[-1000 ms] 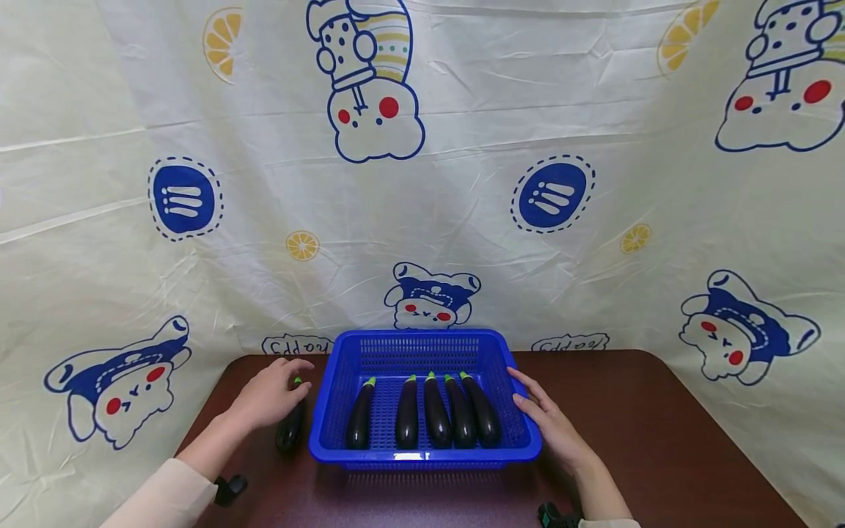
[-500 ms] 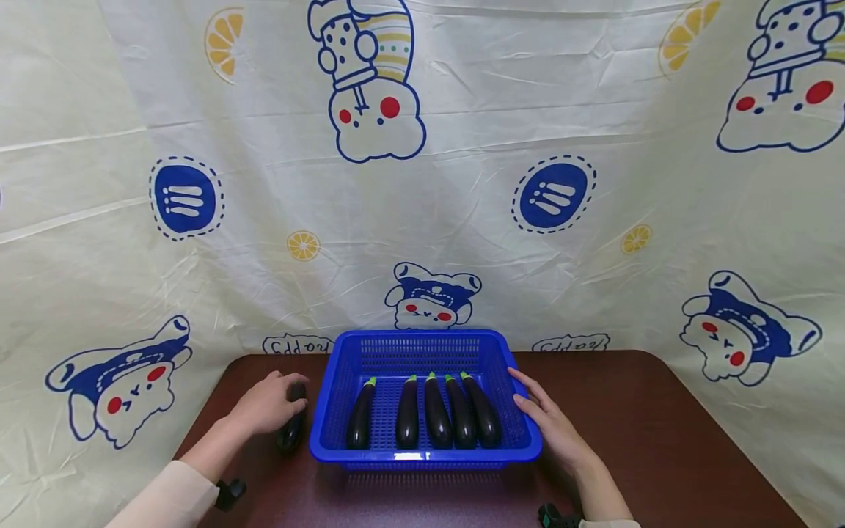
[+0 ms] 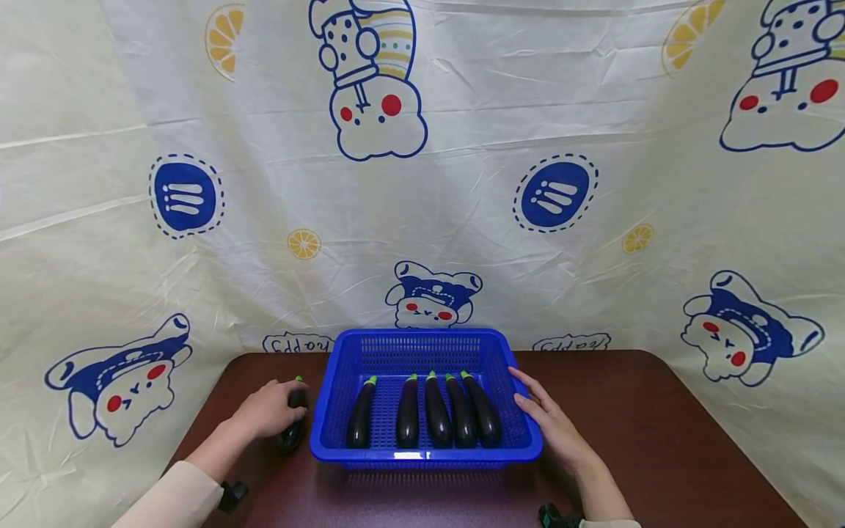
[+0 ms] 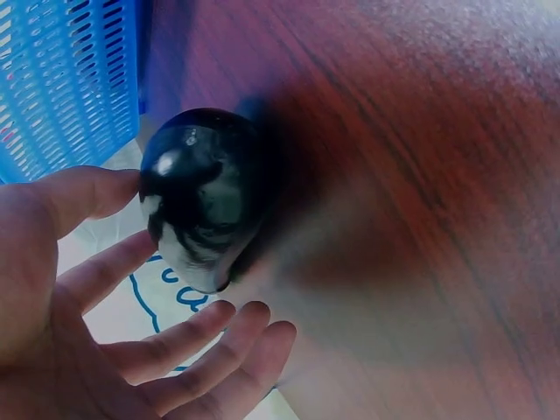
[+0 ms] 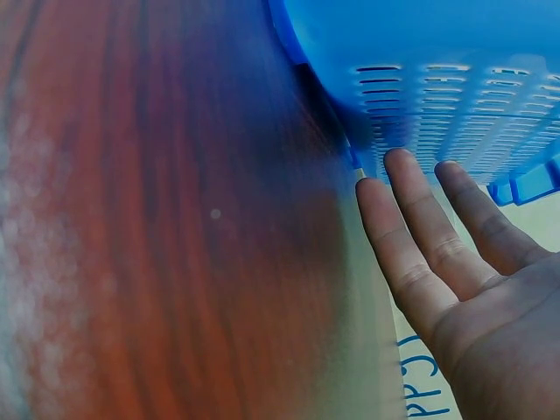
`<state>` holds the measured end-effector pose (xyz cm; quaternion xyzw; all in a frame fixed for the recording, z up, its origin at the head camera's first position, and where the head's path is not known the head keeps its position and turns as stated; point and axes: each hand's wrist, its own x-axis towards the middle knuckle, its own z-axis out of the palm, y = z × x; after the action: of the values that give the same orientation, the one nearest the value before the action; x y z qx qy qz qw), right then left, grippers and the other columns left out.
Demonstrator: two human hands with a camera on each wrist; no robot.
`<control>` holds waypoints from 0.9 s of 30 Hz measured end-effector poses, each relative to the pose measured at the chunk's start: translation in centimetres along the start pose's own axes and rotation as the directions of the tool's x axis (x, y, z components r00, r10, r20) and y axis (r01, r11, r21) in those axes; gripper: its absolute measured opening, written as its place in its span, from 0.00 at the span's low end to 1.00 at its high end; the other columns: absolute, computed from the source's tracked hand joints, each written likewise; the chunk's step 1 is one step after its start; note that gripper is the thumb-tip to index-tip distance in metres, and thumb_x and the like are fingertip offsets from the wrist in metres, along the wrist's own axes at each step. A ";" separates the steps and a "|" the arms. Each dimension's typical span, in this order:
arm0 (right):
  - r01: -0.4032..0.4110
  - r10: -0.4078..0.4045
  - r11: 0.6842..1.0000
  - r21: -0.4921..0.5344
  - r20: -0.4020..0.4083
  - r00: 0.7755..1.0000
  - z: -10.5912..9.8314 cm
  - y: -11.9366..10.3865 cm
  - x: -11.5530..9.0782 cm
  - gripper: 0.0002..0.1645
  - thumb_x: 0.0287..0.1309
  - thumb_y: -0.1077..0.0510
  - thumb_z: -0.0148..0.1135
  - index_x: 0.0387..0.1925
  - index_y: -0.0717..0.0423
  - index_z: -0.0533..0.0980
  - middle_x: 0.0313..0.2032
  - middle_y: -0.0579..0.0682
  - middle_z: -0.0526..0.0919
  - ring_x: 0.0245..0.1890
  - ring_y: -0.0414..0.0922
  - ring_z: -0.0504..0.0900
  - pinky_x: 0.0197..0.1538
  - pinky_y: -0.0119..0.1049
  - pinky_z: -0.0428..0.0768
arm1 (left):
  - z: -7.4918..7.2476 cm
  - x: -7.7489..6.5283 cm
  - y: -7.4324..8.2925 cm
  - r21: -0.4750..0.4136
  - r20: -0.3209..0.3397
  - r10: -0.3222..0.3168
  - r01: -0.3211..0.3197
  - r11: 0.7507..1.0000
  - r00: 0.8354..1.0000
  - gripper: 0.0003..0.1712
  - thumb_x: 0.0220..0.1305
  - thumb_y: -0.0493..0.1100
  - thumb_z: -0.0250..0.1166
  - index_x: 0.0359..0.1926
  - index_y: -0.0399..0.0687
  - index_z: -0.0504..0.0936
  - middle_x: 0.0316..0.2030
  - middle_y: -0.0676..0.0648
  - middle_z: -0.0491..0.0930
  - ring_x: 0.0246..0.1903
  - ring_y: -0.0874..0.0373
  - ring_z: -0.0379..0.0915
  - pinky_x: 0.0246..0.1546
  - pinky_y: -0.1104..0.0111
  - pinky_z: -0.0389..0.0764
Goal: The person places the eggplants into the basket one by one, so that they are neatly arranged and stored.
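Note:
A dark, glossy eggplant (image 3: 290, 436) lies on the table left of the blue basket, its green stem end pointing away. My left hand (image 3: 267, 411) pinches it from above with thumb and index finger. In the left wrist view the rounded end of this eggplant (image 4: 206, 188) faces the camera, while the other fingers spread below it. Several more eggplants (image 3: 407, 418) lie side by side inside the basket (image 3: 425, 456), stems away from me. My right hand (image 3: 554, 425) rests against the basket's right side, fingers nearly straight; in the right wrist view the fingertips (image 5: 398, 162) meet the slotted wall.
The brown table (image 3: 627, 433) extends to both sides of the basket. A pale printed cloth (image 3: 462, 205) hangs behind the table. Inside the basket, a gap separates the leftmost eggplant (image 3: 360, 418) from the others.
My left hand has come down from above the loose eggplant and its fingers have drawn in to grip it. The right hand and basket have stayed in place.

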<state>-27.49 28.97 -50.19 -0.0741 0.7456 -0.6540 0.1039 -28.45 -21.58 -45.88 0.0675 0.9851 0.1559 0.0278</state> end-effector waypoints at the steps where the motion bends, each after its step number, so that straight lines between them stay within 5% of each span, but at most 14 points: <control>1: 0.004 -0.004 1.000 -0.003 0.005 1.000 0.0 0.0 0.0 0.33 0.81 0.44 0.46 0.81 0.33 0.54 0.77 0.63 0.60 0.64 0.61 0.78 0.56 0.52 0.85 | 0.0 0.0 0.0 0.001 0.001 0.000 0.000 1.000 1.000 0.26 0.63 0.48 0.71 0.61 0.47 0.83 0.48 0.35 0.83 0.49 0.41 0.79 0.45 0.45 0.80; 27: 0.008 -0.008 1.000 -0.003 0.009 1.000 -0.1 0.0 0.0 0.33 0.81 0.44 0.46 0.81 0.34 0.54 0.78 0.63 0.58 0.64 0.60 0.78 0.56 0.52 0.84 | 0.5 0.5 -0.2 -0.053 0.024 0.022 -0.021 0.998 0.999 0.24 0.62 0.44 0.72 0.58 0.43 0.84 0.51 0.35 0.85 0.51 0.41 0.81 0.51 0.44 0.80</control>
<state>-27.49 29.05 -50.17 -0.0801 0.7459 -0.6529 0.1046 -28.96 -21.58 -46.40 0.0793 0.9795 0.1811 0.0400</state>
